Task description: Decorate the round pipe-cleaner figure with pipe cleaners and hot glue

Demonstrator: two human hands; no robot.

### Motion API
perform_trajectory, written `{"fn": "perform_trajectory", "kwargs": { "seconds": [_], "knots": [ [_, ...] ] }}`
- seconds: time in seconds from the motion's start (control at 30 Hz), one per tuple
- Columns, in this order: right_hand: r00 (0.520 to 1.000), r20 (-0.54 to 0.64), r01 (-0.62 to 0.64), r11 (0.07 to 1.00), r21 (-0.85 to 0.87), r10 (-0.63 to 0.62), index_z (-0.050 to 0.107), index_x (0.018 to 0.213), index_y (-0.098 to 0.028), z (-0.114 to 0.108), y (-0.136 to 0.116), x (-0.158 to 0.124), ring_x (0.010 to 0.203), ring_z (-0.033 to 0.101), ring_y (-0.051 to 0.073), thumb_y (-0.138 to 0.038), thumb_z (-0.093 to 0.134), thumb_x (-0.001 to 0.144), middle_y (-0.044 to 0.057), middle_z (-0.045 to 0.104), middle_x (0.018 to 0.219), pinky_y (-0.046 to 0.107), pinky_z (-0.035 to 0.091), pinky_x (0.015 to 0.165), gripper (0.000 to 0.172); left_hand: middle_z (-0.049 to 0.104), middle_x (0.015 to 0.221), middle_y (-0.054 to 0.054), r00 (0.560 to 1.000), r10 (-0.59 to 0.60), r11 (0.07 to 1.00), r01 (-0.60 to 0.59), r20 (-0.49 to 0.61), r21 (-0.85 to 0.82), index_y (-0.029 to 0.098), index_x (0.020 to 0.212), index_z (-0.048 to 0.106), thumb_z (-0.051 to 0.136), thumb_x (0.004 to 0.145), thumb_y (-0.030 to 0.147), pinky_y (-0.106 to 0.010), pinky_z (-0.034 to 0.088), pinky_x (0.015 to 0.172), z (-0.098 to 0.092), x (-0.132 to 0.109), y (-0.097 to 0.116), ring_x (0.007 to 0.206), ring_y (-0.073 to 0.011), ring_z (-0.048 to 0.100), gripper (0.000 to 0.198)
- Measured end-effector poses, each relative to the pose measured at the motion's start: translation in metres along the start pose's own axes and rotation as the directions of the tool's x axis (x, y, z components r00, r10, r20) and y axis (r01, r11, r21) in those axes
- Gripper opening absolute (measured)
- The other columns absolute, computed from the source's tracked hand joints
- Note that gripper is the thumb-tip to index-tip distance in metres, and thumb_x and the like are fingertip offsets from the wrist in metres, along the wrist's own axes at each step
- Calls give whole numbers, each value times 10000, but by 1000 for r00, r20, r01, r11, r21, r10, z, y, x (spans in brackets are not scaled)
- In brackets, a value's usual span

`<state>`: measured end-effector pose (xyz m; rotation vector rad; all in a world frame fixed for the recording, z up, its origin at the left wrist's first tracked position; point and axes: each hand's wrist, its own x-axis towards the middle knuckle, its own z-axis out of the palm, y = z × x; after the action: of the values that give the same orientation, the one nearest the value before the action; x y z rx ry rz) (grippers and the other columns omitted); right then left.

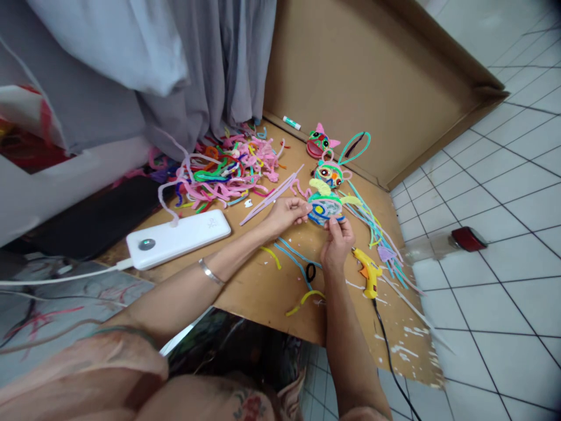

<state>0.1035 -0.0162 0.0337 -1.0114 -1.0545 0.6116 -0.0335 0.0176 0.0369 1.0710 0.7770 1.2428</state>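
Pinching disc (325,208) between left hand (286,214) and right hand (336,243).

We read no words or numbers anywhere here. The white power bank (179,238), at our nine o'clock, bears one faint mark, too small to make out.

Clock centred on the round pipe-cleaner piece (325,207) pinched between the left hand (284,213) and right hand (336,242).

- **12 o'clock:** two pipe-cleaner faces (329,172) stand close, with the upright cardboard wall (363,76) behind them.
- **10 o'clock:** a tangled pile of pipe cleaners (223,169) fills the surface.
- **8 to 9 o'clock:** the white power bank (177,238) lies well apart.
- **3 o'clock:** long strands (385,245) fan out.
- **4 o'clock:** the yellow glue gun (369,275) lies just beside the right wrist, its cord (390,356) trailing toward 5.
- **6 to 7 o'clock:** the cardboard sheet (249,286) lies mostly bare between the forearms, with a few loose strands and a black loop (311,272).
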Motion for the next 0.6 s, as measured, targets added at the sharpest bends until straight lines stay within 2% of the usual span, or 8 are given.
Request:
{"fn": "perform_trajectory", "kwargs": {
  "seconds": [0.07,0.13,0.2,0.27,0.3,0.37,0.47,0.6],
  "knots": [
    [989,-26,143,979,-145,-148,590,920,-185,-3,-3,0,767,539,136,-351,610,769,5,569,850,289,446,750,226,577,545,17,1000,21,999,-21,7,41,123,658,600,781,633,464,-198,350,520,-2,1,0,489,-58,458,387],
    [939,28,332,882,-334,-343,599,1056,-193,-7,-7,0,928,571,190,-355,590,796,61,585,1016,348,458,835,307,574,544,17,998,51,994,-53,20,94,128,658,600,754,662,464,-205,346,527,-3,2,0,498,-68,461,371],
    [862,206,503,727,-468,-464,609,1131,-204,-9,-9,0,1046,569,234,-359,574,828,98,596,1106,405,448,906,343,552,535,26,996,83,985,-86,31,146,133,646,590,717,698,449,-211,332,531,-5,3,0,501,-72,449,345],
    [799,386,601,608,-519,-461,632,1130,-213,-10,-6,0,1063,584,246,-352,566,857,102,642,1090,430,439,935,313,519,527,39,993,113,975,-116,23,192,137,624,571,682,726,421,-213,314,533,-7,4,-1,503,-69,425,321],
    [784,442,620,579,-530,-435,646,1107,-215,-9,-3,0,1038,601,240,-345,559,874,96,669,1052,428,441,933,281,501,524,45,992,127,969,-127,14,213,139,612,561,667,734,407,-214,303,533,-8,5,-1,503,-66,409,313],
    [782,481,620,576,-533,-396,669,1050,-211,-8,4,0,962,632,218,-328,534,905,82,707,971,406,461,902,230,473,520,53,989,147,957,-141,-2,252,141,591,540,644,742,382,-214,284,530,-10,6,-2,504,-61,381,303],
    [788,480,603,642,-474,-386,691,978,-199,-6,11,-1,894,659,193,-296,505,932,77,725,904,364,497,853,215,453,518,56,988,153,951,-149,6,269,144,589,530,628,741,378,-213,271,523,-11,7,-3,509,-62,369,296],
    [804,437,582,689,-433,-404,701,956,-196,-5,8,-3,851,668,178,-267,507,934,68,724,866,334,518,820,208,446,515,55,992,124,977,-125,18,174,154,603,513,619,750,498,-211,262,496,-10,6,-1,481,-56,355,389]
  ]
}}
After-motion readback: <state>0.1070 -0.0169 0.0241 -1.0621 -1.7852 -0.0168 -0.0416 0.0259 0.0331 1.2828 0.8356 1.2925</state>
